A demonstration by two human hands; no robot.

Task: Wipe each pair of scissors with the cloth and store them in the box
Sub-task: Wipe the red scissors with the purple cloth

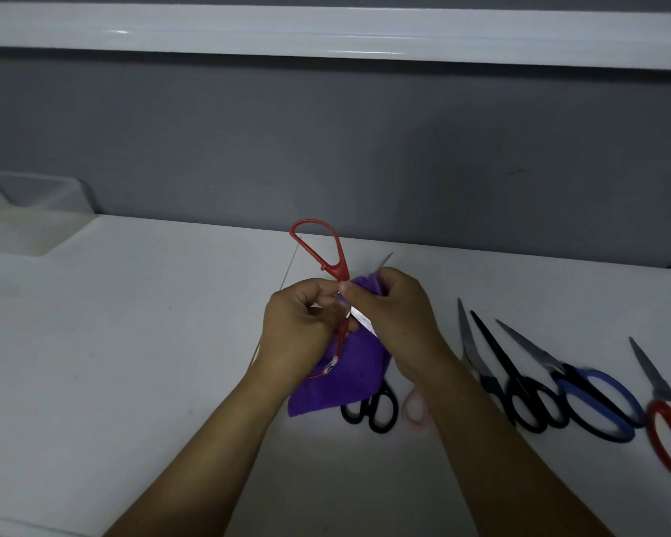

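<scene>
Between the two hands, held above the table (132,323), the red scissors (341,263) stand open, one handle loop pointing away from the person and the other running down through the left palm. The step in hand looks like wiping the blades. To do it well, I would keep the purple cloth (349,377) folded between skin and steel, stroke from the pivot out to the tip along the flat and never across the edge, and hold the handle firm so the blades cannot snap together.

The left hand (299,323) is curled, gripping the lower red handle. The right hand (396,312) is also curled, pinching bunched cloth against the scissors just beside the pivot; a blade tip pokes out beyond its fingers and a strip of bare blade shows between the hands. The rest of the cloth hangs below both hands.

The box (35,195) sits well off to the left of the left hand. More scissors, a blue-handled pair (531,346) among them, lie to the right of the right hand.
</scene>
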